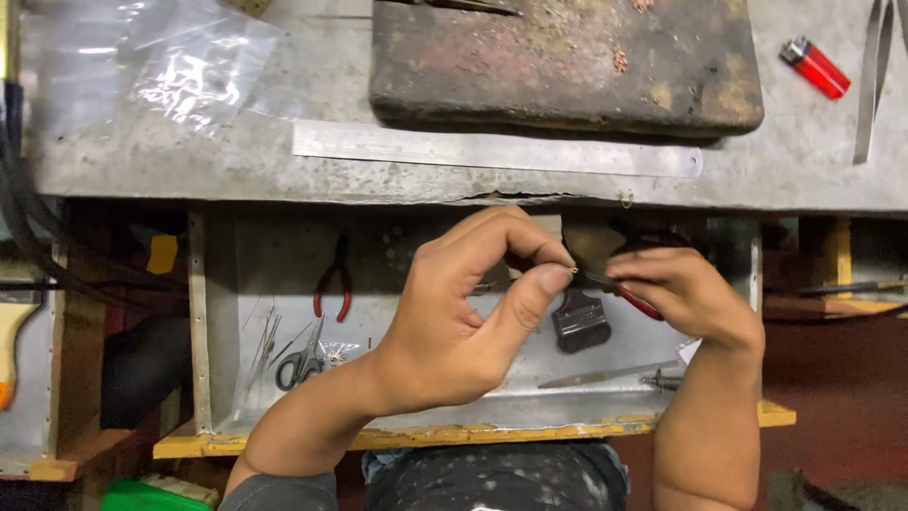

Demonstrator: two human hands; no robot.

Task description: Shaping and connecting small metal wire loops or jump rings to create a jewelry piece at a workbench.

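Both hands meet over the open metal-lined drawer [227, 312]: my left hand [454, 322] pinches a tiny gold piece [574, 271], my right hand [686, 293] clamps red-handled pliers [632, 299] at it. Shaping looks unfinished, I judge.

A tiny gold-coloured piece [573, 271] sits pinched at fingertip level above the open drawer [218, 312]. Red-handled pliers [632, 299] point leftward, their tip meeting it.

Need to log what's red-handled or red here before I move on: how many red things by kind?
Red-handled pliers: 2, one in the tray, one in the right hand
Red lighter: 1
Total: 3
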